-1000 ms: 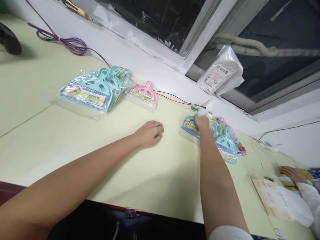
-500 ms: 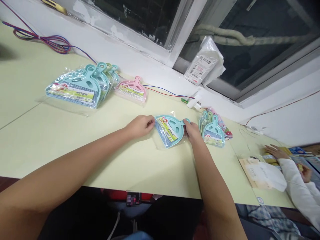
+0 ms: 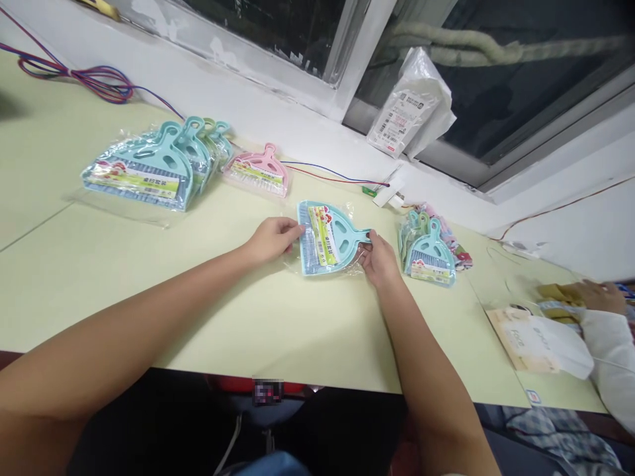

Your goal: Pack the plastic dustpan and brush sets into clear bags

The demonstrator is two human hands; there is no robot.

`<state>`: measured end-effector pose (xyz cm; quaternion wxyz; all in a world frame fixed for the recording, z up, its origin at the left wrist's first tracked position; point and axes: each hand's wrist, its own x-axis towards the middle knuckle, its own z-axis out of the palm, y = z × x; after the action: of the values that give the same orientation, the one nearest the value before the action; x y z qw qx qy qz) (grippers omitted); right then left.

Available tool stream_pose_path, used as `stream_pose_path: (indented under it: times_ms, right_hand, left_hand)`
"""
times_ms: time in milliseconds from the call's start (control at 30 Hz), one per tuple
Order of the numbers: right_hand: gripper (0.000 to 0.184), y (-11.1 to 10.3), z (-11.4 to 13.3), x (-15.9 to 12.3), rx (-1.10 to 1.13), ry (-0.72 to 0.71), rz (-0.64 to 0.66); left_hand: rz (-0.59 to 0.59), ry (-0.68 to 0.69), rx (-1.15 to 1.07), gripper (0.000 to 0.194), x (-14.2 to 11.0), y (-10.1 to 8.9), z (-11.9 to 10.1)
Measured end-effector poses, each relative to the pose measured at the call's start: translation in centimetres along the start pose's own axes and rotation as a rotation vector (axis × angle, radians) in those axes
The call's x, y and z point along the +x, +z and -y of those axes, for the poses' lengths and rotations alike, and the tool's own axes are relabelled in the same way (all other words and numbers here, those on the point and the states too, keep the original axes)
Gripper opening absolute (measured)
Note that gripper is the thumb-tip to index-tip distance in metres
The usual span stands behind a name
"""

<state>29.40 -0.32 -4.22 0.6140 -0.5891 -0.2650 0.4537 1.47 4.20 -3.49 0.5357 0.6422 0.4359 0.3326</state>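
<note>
The blue dustpan (image 3: 344, 239) is between the two hands over the counter (image 3: 278, 324), with the right hand (image 3: 381, 260) curled tight on its handle, the left hand (image 3: 272, 239) pinching its wide end, and both arms stretched forward.

Bench (image 3: 278, 324), by visible handles: packaged dustpan sets (image 3: 429, 251), 9. Far edge, left: left stack (image 3: 139, 177), 4 (3 light blue, 1 green); pink set (image 3: 258, 173), 1. Mid-bench, between far and front edges: centre set (image 3: 325, 239), light blue, 1. Far edge, right: right stack (image 3: 432, 261), 3 (2 light blue, 1 green). Wearer's left hand (image 3: 272, 239) and right hand (image 3: 381, 260): 2. Toward right end: co-worker's hand (image 3: 602, 297), 1 visible. Far edge, left: wire coil (image 3: 74, 73), 1.
</note>
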Motion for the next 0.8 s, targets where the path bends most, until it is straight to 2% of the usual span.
stream_pose_path:
  times_ms: [100,267,400,567,800]
  right_hand:
    - [0.023,0.4,-0.1,-0.5,0.006,0.007,0.037]
    - [0.026,0.8,0.1,-1.0,-0.014,0.042,0.067]
    - [0.031,1.0,0.2,-1.3,-0.034,0.041,0.077]
    - [0.026,1.0,0.0,-1.2,-0.023,0.041,0.071]
    - [0.031,1.0,0.0,-1.3,-0.036,0.036,0.081]
  left_hand:
    - [0.018,-0.042,-0.134,0.036,0.3,-0.1,0.2]
    - [-0.012,-0.033,-0.322,0.037,0.6,-0.2,0.2]
    - [-0.018,-0.028,-0.330,0.037,0.5,-0.2,0.1]
    - [-0.010,-0.044,-0.393,0.036,0.4,-0.2,-0.1]
    - [-0.020,-0.066,-0.407,0.036,0.4,-0.2,-0.3]
